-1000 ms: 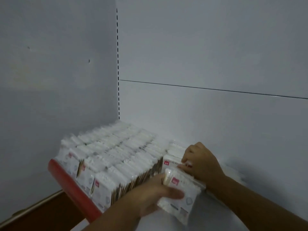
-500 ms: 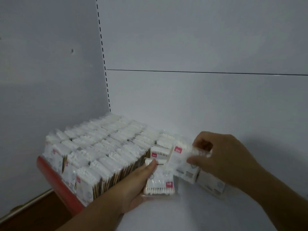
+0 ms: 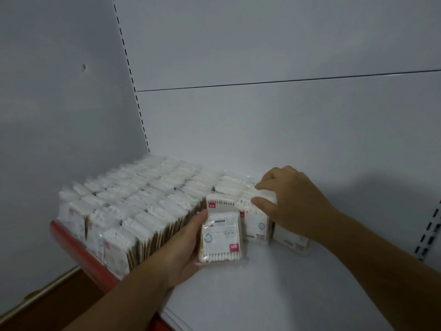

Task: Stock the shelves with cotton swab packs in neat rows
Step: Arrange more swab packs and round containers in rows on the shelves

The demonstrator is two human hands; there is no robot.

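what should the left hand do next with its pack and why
Probably the left hand should stand its pack upright at the front of the short row that the right hand holds; that row ends well behind the full rows beside it.

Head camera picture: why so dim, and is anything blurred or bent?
Head view: dim light, no glare; the right hand, pinching a standing pack, throws a broad shadow on the back panel; the far rows of packs smear into white; the label on the cotton swab pack in the left hand is sharper; the panel seam bows, as wide lenses do.
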